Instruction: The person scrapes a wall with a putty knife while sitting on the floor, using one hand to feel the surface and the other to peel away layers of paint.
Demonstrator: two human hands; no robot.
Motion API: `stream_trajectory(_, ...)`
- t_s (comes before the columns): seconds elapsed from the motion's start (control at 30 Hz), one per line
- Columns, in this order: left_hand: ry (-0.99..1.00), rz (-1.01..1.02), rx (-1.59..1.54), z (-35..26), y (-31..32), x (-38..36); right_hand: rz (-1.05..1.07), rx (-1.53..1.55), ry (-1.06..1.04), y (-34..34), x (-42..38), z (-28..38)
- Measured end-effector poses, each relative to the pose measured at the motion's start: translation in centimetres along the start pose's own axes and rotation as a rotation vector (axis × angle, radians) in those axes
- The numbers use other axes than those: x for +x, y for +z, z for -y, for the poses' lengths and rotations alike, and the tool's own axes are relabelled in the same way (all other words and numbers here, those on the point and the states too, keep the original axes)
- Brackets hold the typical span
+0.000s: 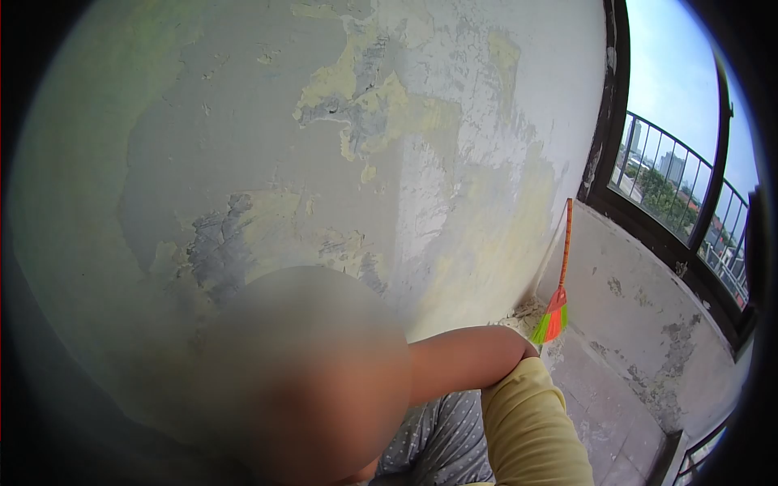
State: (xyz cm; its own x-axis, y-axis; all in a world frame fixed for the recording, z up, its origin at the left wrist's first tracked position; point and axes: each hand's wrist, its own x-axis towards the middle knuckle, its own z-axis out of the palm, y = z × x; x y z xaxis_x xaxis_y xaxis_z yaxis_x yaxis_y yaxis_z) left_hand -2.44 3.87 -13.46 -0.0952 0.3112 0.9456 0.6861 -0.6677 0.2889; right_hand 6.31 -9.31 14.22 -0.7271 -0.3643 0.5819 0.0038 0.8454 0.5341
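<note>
My right arm, in a yellow sleeve (531, 429), comes up from the bottom edge and bends. Its bare forearm (462, 363) runs leftward into a large blurred round patch (324, 373). The blur hides my right hand, so its fingers and anything in them cannot be made out. Skin tones show through the patch's lower part, and a small strip of skin shows beneath it. I cannot see my left hand. Grey dotted trousers (442, 437) show under the forearm. Behind the arm stands a wall (243, 121) with patchy grey, white and yellowish plaster.
An orange and green broom (555, 314) leans upright in the corner beside crumbled debris (527, 312). A dark-framed window (668, 121) at the right looks onto a railing, trees and buildings. Below it are a low, stained wall (656, 300) and a tiled floor (604, 405).
</note>
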Motion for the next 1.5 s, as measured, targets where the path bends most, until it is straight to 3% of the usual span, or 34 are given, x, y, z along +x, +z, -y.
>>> stream_trajectory(0.17,0.017,0.019,0.016,0.1,-0.7,-0.6,-0.094,-0.013,0.112,0.4,-1.1,-3.1)
stream_trajectory(0.27,0.027,0.009,0.026,0.2,-0.6,-0.5,-0.122,-0.01,0.082,1.0,-0.1,-1.3)
stream_trajectory(0.33,0.032,0.0,0.034,0.3,-0.3,-0.3,-0.039,0.019,-0.094,1.6,0.2,1.0)
stream_trajectory(0.37,0.036,0.012,0.042,0.4,-0.9,-0.7,-0.049,0.02,-0.084,1.9,-0.2,0.5)
stream_trajectory(0.47,0.048,0.005,0.058,1.0,-1.4,-0.5,0.0,-0.1,0.174,2.8,-2.1,-3.2)
stream_trajectory(0.57,0.047,-0.015,0.059,0.9,-0.8,-0.4,-0.028,0.05,0.01,1.2,0.7,-0.1)
stream_trajectory(0.6,0.046,-0.015,0.061,0.9,-0.7,-0.5,0.097,-0.078,-0.108,1.1,0.5,0.5)
stream_trajectory(0.63,0.048,-0.009,0.066,1.0,-1.0,-0.7,0.092,-0.076,-0.101,1.1,0.0,-0.7)
stream_trajectory(0.7,0.055,0.002,0.076,1.4,-1.8,-1.0,-0.091,-0.024,0.148,1.0,-1.4,-4.3)
stream_trajectory(0.77,0.052,-0.021,0.084,1.4,-1.5,-0.8,-0.003,-0.105,0.139,1.4,-0.8,-3.4)
stream_trajectory(0.87,0.046,-0.035,0.096,1.4,-1.4,-0.9,-0.093,-0.05,0.092,1.7,0.1,-1.4)
stream_trajectory(0.93,0.044,-0.036,0.111,1.5,-1.6,-1.2,0.015,-0.016,-0.088,1.2,0.7,0.6)
stream_trajectory(0.97,0.042,-0.031,0.118,1.6,-1.9,-1.5,0.011,-0.009,-0.083,1.4,0.2,-0.4)
stream_trajectory(1.03,0.035,-0.032,0.124,1.4,-2.1,-2.0,0.002,-0.1,0.163,1.8,-1.2,-3.5)
stream_trajectory(1.17,0.04,-0.051,0.135,1.8,-1.8,-1.8,0.017,-0.02,0.004,1.3,0.6,0.0)
stream_trajectory(1.2,0.04,-0.056,0.139,1.8,-1.6,-1.8,0.177,-0.145,-0.13,1.7,-0.1,0.9)
stream_trajectory(1.23,0.044,-0.05,0.144,2.0,-1.8,-2.0,0.171,-0.144,-0.124,1.6,-0.7,-0.4)
stream_trajectory(1.3,0.054,-0.035,0.15,2.2,-2.3,-2.4,0.0,-0.049,0.152,0.7,-1.5,-3.8)
stream_trajectory(1.33,0.058,-0.035,0.151,2.2,-2.4,-2.4,0.089,-0.075,0.135,0.8,-1.3,-3.7)
stream_trajectory(1.5,0.068,-0.057,0.156,2.1,-1.5,-2.2,0.117,-0.049,-0.033,0.8,0.4,-0.8)
